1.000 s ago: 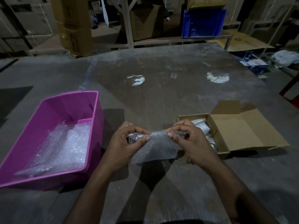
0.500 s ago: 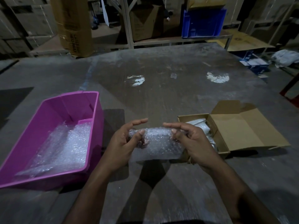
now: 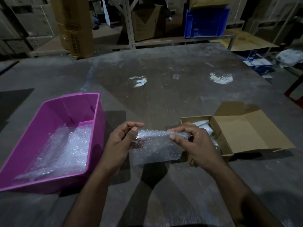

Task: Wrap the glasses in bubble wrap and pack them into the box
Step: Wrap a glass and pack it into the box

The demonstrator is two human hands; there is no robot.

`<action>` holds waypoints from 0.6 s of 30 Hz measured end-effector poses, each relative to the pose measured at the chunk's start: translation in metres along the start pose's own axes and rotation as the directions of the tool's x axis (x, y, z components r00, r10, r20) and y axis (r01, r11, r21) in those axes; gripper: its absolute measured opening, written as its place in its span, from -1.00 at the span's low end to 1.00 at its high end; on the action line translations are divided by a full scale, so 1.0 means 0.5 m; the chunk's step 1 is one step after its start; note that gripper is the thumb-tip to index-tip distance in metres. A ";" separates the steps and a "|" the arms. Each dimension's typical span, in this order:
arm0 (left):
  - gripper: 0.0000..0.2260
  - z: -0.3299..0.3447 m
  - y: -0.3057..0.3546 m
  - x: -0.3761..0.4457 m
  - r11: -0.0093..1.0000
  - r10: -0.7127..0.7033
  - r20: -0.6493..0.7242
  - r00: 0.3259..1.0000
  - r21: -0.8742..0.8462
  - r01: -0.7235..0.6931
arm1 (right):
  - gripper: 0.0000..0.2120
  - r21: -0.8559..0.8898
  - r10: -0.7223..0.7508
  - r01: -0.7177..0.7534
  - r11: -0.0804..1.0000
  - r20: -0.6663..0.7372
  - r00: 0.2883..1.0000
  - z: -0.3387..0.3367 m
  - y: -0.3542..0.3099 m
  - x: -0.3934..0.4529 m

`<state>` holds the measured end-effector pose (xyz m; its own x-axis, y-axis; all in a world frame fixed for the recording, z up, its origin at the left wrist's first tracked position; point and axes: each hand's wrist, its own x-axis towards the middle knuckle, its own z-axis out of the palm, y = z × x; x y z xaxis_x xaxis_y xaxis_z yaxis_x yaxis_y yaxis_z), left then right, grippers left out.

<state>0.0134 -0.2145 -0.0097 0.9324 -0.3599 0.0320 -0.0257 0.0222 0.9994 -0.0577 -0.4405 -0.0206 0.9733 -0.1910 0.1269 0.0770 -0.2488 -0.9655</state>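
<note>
Grey table (image 3: 164, 99), cardboard cartons (image 3: 73, 25) behind

Two bare hands hold one sheet of clear bubble wrap (image 3: 155, 148) above the grey table: one left hand (image 3: 121, 145), one right hand (image 3: 196, 148). Left of that sheet stands one pink plastic tub (image 3: 96, 122) holding a pile of bubble wrap sheets, number unclear. Right of the sheet sits one open brown cardboard box (image 3: 246, 130); the wrapped bundles inside are too hidden to count.
</note>
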 end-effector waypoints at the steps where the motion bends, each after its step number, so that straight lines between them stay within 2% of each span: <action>1: -0.81 -0.001 -0.001 0.000 1.000 0.011 0.006 1.000 0.015 -0.011 | -0.81 -0.020 -0.006 0.006 1.000 0.000 1.000 -0.001 0.003 0.001; 5: -0.79 -0.005 0.002 -0.005 0.999 -0.007 0.068 0.998 0.038 0.005 | -0.90 -0.029 -0.003 0.002 1.000 -0.045 0.999 -0.002 0.008 0.005; 7: -0.81 -0.004 0.004 -0.005 0.998 -0.027 0.108 0.994 0.050 0.022 | -0.87 0.006 0.015 -0.015 1.000 -0.036 0.999 -0.004 0.008 0.005; 11: -0.77 -0.003 -0.001 0.003 0.996 -0.009 0.054 0.998 0.089 0.004 | -0.71 0.103 0.058 -0.062 0.993 0.044 0.997 -0.005 0.005 0.005; 15: -0.74 -0.006 -0.002 0.007 0.995 0.000 0.049 0.999 0.097 -0.005 | -0.78 0.220 -0.019 0.009 0.975 0.044 0.999 -0.009 0.004 0.010; 18: -0.70 -0.008 -0.001 0.009 0.993 -0.025 0.071 0.997 0.114 0.016 | -0.75 0.245 -0.015 -0.007 0.970 0.087 0.996 -0.012 0.004 0.010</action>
<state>0.0190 -0.2121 -0.0101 0.9047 -0.4259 0.0081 -0.0514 -0.0902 0.9946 -0.0539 -0.4478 -0.0204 0.9872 -0.1038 0.1213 0.1212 -0.0078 -0.9926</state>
